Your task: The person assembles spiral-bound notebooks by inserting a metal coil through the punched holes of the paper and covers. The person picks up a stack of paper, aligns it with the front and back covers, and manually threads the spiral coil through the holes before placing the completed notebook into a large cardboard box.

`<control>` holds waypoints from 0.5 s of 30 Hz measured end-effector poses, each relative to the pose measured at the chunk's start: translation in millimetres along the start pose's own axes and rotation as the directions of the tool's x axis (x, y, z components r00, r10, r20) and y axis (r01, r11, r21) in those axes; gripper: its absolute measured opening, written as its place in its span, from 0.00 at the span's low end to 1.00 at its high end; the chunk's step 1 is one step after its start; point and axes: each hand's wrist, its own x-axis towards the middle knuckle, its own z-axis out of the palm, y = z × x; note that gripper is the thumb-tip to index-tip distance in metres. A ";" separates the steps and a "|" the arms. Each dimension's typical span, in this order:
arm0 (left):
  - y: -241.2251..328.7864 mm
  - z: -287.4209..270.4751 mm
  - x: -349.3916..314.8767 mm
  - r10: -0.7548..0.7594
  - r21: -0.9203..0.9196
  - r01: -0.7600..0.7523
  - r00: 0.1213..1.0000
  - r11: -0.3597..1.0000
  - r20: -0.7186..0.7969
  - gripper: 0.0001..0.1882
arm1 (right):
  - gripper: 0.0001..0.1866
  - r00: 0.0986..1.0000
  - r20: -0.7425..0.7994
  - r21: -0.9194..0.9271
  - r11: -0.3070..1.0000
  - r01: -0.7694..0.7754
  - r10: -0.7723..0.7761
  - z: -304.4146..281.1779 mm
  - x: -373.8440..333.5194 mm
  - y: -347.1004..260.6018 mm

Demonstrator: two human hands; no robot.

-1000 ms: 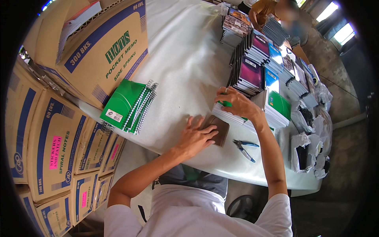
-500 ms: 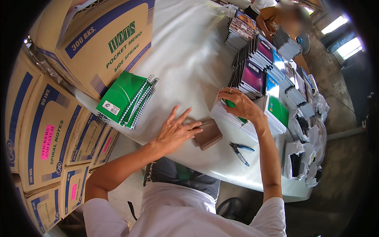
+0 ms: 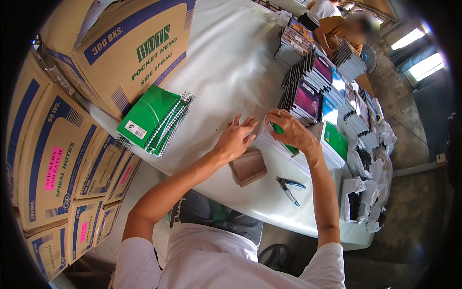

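My right hand (image 3: 292, 131) is closed over the top edge of a green-covered notebook (image 3: 290, 148), fingers bent around it, at a stack of white-paged notebooks. Much of that notebook is hidden under the hand. My left hand (image 3: 237, 138) hangs just left of the stack, fingers apart and slightly bent, holding nothing. Below it on the table lies a brown block (image 3: 249, 167). A pair of blue-handled cutting pliers (image 3: 290, 189) rests right of the block. Further left, green spiral notebooks (image 3: 155, 120) are piled with their wire coils facing right.
A large cardboard box (image 3: 125, 53) stands at the table's far left, with several stacked cartons (image 3: 62, 159) beside the table. Rows of notebooks (image 3: 308, 96) line the right side, near torn white wrappings (image 3: 368, 178). A co-worker (image 3: 332, 29) is at the far right.
My left hand has lifted off the brown block and moved right and away from me, toward the stack. My right hand stays on the green notebook.
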 end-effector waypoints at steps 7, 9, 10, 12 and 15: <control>-2.4 9.8 11.5 -0.021 -0.086 0.019 1.000 0.996 -0.012 0.27 | 0.17 0.995 -0.069 -0.047 0.996 0.070 -0.073 6.5 -1.7 8.5; -1.3 9.4 12.0 -0.032 -0.085 0.031 0.999 0.996 -0.014 0.28 | 0.18 0.997 -0.048 -0.042 0.997 0.063 -0.065 3.5 -1.0 7.6; -0.4 10.0 12.1 -0.044 -0.094 0.043 0.999 0.995 -0.014 0.28 | 0.18 0.998 -0.032 -0.046 0.998 0.050 -0.052 2.9 -1.1 7.3; 0.8 12.4 11.5 -0.067 -0.115 0.065 0.998 0.991 -0.013 0.28 | 0.19 0.999 -0.012 -0.054 0.998 0.043 -0.044 2.2 -0.9 8.1; -0.3 15.0 10.8 -0.054 -0.089 0.052 0.998 0.995 -0.021 0.29 | 0.20 0.998 -0.005 -0.053 0.997 0.055 -0.056 0.5 0.6 9.4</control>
